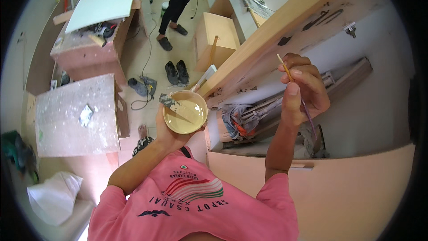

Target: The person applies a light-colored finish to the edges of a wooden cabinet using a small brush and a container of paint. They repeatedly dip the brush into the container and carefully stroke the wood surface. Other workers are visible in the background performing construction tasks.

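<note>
My left hand (pixel 167 129) cups a small round bowl (pixel 185 112) of cream-coloured paste from below, held up in front of my chest. A putty knife (pixel 176 106) rests in the bowl, blade in the paste. My right hand (pixel 301 90) pinches a thin brush or stick (pixel 285 68), its tip raised toward a long light wooden board (pixel 272 27) that runs diagonally up to the right. The stick's lower end trails below my palm.
A paint-spattered worktable (pixel 76 116) stands at the left, a second cluttered bench (pixel 89 40) behind it. Shoes (pixel 177 72) and a power tool (pixel 147 87) with cable lie on the floor. Another person's legs (pixel 176 9) stand at the top. Scrap clutter (pixel 243 120) sits below the board.
</note>
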The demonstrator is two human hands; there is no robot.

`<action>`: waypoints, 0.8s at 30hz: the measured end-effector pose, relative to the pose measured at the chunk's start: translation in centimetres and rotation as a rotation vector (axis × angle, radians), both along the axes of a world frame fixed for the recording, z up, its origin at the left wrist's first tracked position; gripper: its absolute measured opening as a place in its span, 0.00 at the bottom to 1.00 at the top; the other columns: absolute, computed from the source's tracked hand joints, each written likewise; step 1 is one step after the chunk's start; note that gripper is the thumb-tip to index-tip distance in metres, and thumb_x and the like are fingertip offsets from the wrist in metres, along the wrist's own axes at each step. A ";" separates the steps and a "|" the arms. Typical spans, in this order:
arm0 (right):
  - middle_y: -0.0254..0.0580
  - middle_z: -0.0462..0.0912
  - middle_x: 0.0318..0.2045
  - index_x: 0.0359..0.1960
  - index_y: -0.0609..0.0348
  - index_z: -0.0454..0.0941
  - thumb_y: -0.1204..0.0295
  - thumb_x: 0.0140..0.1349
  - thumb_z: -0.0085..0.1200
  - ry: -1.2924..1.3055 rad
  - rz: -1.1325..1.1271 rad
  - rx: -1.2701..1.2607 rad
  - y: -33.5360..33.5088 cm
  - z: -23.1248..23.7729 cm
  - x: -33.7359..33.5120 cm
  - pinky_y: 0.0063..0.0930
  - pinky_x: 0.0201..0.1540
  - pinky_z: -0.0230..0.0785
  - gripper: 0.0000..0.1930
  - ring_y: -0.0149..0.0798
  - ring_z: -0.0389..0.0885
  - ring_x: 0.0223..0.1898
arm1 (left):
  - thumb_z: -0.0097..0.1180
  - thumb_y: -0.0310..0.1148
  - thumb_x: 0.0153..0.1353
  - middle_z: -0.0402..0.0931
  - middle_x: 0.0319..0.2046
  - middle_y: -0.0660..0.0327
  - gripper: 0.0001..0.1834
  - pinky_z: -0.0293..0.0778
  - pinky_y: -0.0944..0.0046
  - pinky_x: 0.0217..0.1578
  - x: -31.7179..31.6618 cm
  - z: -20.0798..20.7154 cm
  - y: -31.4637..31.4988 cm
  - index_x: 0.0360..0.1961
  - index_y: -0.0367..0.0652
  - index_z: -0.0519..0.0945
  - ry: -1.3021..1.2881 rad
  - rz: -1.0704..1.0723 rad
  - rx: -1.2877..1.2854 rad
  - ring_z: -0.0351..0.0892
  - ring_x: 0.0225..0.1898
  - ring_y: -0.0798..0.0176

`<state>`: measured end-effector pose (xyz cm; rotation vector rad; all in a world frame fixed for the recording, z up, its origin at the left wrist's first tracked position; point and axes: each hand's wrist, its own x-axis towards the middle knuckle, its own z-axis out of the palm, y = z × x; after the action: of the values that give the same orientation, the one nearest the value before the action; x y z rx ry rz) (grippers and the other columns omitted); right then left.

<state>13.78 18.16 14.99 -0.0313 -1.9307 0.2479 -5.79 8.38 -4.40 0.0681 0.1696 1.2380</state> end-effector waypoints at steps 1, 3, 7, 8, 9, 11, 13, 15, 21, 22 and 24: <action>0.51 0.82 0.29 0.40 0.71 0.80 0.86 0.54 0.56 -0.015 -0.006 0.013 0.2 -0.2 0.1 0.37 0.37 0.76 0.10 0.46 0.82 0.34 | 0.29 0.69 0.66 0.77 0.53 0.55 0.40 0.75 0.50 0.42 0.2 -0.4 -0.1 0.62 0.49 0.70 -0.041 0.004 0.049 0.78 0.49 0.51; 0.50 0.82 0.28 0.39 0.71 0.81 0.86 0.53 0.56 -0.032 -0.015 0.028 0.6 -0.5 0.0 0.38 0.37 0.76 0.10 0.48 0.83 0.35 | 0.29 0.69 0.66 0.77 0.52 0.54 0.40 0.74 0.51 0.41 1.1 -0.6 -0.4 0.62 0.48 0.71 -0.064 0.050 0.009 0.78 0.47 0.51; 0.49 0.82 0.27 0.38 0.70 0.82 0.86 0.51 0.57 -0.076 -0.048 0.060 1.4 -0.7 0.0 0.40 0.39 0.77 0.11 0.50 0.83 0.35 | 0.27 0.70 0.66 0.77 0.52 0.54 0.41 0.74 0.53 0.41 2.1 -1.4 -0.6 0.62 0.48 0.70 -0.009 0.116 0.008 0.78 0.45 0.51; 0.48 0.82 0.27 0.37 0.70 0.82 0.86 0.51 0.57 -0.095 -0.061 0.076 1.6 -0.8 0.1 0.40 0.39 0.77 0.11 0.51 0.84 0.35 | 0.27 0.70 0.66 0.77 0.52 0.54 0.42 0.74 0.54 0.41 2.3 -1.7 -0.7 0.62 0.48 0.70 0.013 0.130 0.003 0.78 0.45 0.51; 0.48 0.82 0.27 0.37 0.70 0.82 0.86 0.51 0.57 -0.099 -0.046 0.093 1.9 -0.7 0.2 0.40 0.39 0.77 0.11 0.51 0.84 0.35 | 0.27 0.70 0.66 0.77 0.52 0.54 0.42 0.74 0.54 0.41 2.5 -1.7 -0.5 0.62 0.47 0.70 0.031 0.140 0.005 0.78 0.45 0.51; 0.48 0.82 0.27 0.37 0.69 0.82 0.85 0.50 0.57 -0.106 -0.020 0.125 2.4 -0.5 0.3 0.40 0.39 0.78 0.11 0.50 0.84 0.35 | 0.26 0.71 0.66 0.77 0.52 0.54 0.43 0.74 0.54 0.41 2.8 -1.1 -0.5 0.63 0.48 0.70 -0.015 0.165 -0.035 0.79 0.45 0.51; 0.48 0.82 0.27 0.37 0.70 0.82 0.86 0.50 0.57 -0.105 0.004 0.153 2.5 -0.4 0.0 0.40 0.39 0.78 0.11 0.49 0.84 0.34 | 0.26 0.71 0.66 0.77 0.53 0.55 0.43 0.75 0.54 0.42 3.0 -1.6 -0.3 0.64 0.48 0.69 -0.071 0.176 0.004 0.79 0.45 0.51; 0.49 0.82 0.27 0.37 0.70 0.81 0.86 0.50 0.58 -0.086 0.021 0.145 2.7 -0.5 -0.1 0.39 0.39 0.78 0.11 0.48 0.83 0.33 | 0.25 0.72 0.65 0.77 0.53 0.55 0.44 0.75 0.54 0.43 3.0 -2.5 0.2 0.64 0.48 0.68 -0.129 0.148 0.117 0.79 0.47 0.52; 0.50 0.82 0.28 0.38 0.71 0.82 0.85 0.52 0.57 -0.047 0.007 0.134 3.0 -0.1 -0.1 0.33 0.37 0.77 0.10 0.42 0.82 0.29 | 0.33 0.67 0.66 0.76 0.43 0.51 0.42 0.69 0.60 0.40 3.4 -0.1 -0.1 0.70 0.47 0.64 0.018 0.236 -0.145 0.73 0.35 0.55; 0.50 0.82 0.29 0.38 0.71 0.82 0.85 0.52 0.57 -0.058 0.006 0.144 3.0 0.2 -0.3 0.31 0.36 0.77 0.10 0.41 0.81 0.29 | 0.33 0.67 0.66 0.76 0.43 0.51 0.42 0.69 0.60 0.40 3.4 -0.1 -0.1 0.70 0.47 0.64 0.005 0.233 -0.143 0.73 0.35 0.55; 0.50 0.83 0.29 0.38 0.71 0.82 0.84 0.53 0.57 -0.070 -0.002 0.164 3.1 0.5 -0.3 0.29 0.34 0.76 0.10 0.40 0.81 0.27 | 0.33 0.67 0.66 0.76 0.43 0.51 0.43 0.69 0.60 0.39 3.3 -0.2 -0.2 0.70 0.47 0.64 -0.023 0.226 -0.137 0.73 0.35 0.55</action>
<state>13.50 21.27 15.45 0.0668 -2.0147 0.0876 -2.46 8.22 -4.57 -0.0863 0.2460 1.4488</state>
